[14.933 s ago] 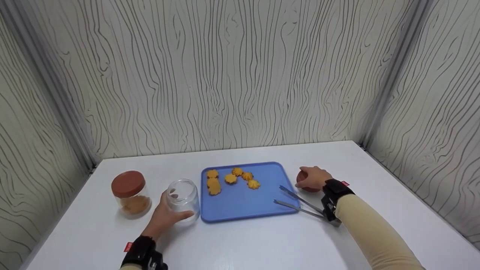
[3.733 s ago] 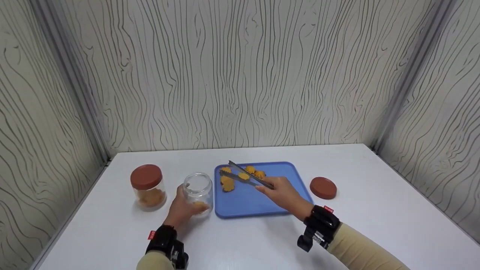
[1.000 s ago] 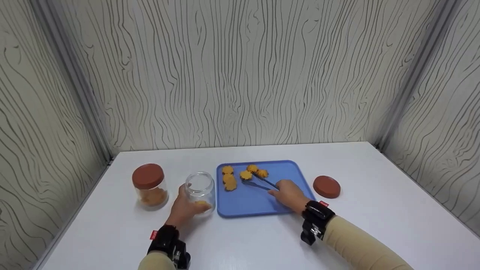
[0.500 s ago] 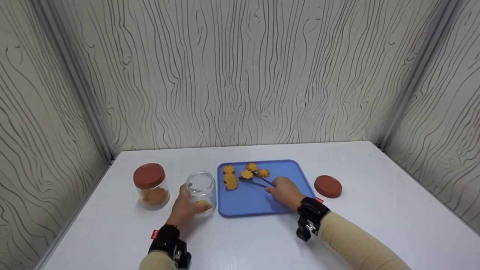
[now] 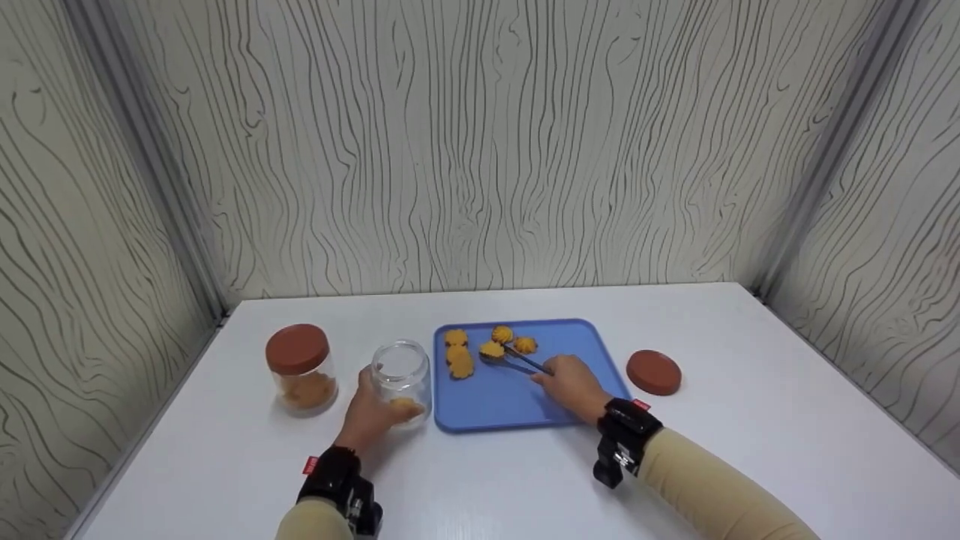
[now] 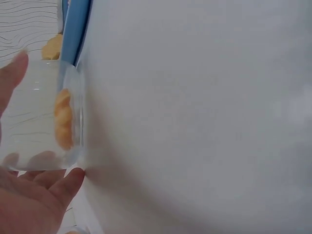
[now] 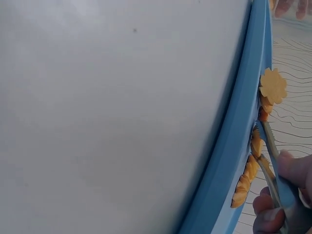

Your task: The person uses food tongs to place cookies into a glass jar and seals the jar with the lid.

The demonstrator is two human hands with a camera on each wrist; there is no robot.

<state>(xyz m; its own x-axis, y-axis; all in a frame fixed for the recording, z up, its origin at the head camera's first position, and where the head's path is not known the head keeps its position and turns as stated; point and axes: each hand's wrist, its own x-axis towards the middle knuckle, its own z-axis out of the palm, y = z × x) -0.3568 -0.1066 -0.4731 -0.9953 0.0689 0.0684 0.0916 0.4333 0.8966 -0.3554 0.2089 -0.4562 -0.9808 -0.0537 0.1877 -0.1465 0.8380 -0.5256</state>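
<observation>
My left hand [image 5: 373, 416] grips an uncapped clear jar [image 5: 414, 386] standing left of the blue tray [image 5: 487, 406]. One ridged yellow cookie [image 6: 63, 119] lies at the jar's bottom. With my right hand [image 5: 576, 388] I hold metal tongs [image 5: 529, 361] low over the tray. Their serrated tips sit on both sides of a flower-shaped cookie [image 5: 492, 349], which looks slightly tilted. Two swirled cookies, one behind it [image 5: 502, 333] and one to its right [image 5: 526, 344], lie close by. Along the tray's left side runs a row of cookies [image 5: 460, 356].
A lidded jar [image 5: 298, 371] with a red-brown lid and cookies inside stands at the far left. Another red-brown lid [image 5: 654, 372] lies on the white table right of the tray. Patterned panels [image 5: 480, 150] enclose the table's back and sides.
Earlier my right hand held the lid; that now lies on the table and the hand holds tongs. One cookie has come into the jar. The cookie between the tips has tilted slightly.
</observation>
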